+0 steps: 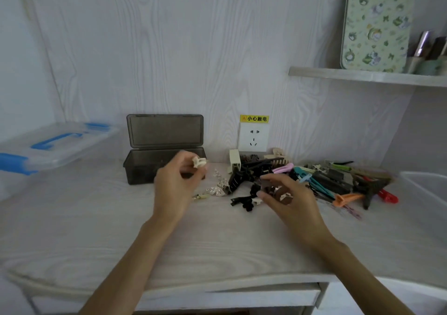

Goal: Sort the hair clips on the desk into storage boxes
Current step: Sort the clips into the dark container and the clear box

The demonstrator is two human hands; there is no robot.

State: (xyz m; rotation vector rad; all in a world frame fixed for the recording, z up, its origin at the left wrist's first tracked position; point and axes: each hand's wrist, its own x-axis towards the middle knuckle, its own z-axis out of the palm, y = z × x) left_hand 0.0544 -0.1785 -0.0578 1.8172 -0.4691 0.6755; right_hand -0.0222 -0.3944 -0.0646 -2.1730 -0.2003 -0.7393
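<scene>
Our left hand [177, 185] pinches a cream clip [199, 163] and our right hand [287, 197] grips brown clips [278, 192]; we should carry the cream one squarely over the grey box [142, 169] before letting go

A white wall socket [253, 137] sat on the pale wood-grain wall [169, 48], with a yellow warning sticker [254, 118] just above it. High on the right a shelf [362, 76] carried a floral tin [377, 22] standing upright, and beside it a cup [429, 66] with dark stick-like items, too blurred to identify. Below the front edge of the surface a drawer [242, 296] showed its pale front.
</scene>
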